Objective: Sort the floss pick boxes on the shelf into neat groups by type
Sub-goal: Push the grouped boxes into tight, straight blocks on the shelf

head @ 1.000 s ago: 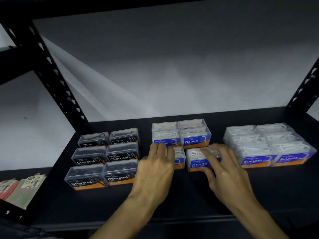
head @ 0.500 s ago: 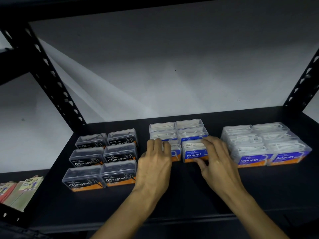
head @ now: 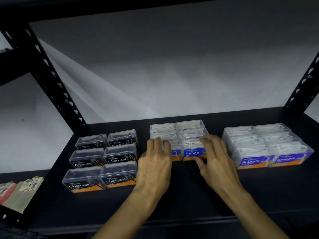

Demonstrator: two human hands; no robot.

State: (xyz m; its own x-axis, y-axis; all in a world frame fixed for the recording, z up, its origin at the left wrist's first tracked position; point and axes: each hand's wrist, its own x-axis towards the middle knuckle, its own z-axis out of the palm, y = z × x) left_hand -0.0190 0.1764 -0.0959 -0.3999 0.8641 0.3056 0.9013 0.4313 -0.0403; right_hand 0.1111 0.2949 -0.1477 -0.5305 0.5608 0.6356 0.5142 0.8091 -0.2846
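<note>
Where hands touch, boxes read "Round"

Two bare forearms and hands: left hand, right hand, without sleeves, rings or watch

Both bare forearms are extended forward, side by side. The left hand is held palm down, fingers straight and close together. The right hand is likewise palm down — fingers slightly spread, thumb angled inward.
</note>
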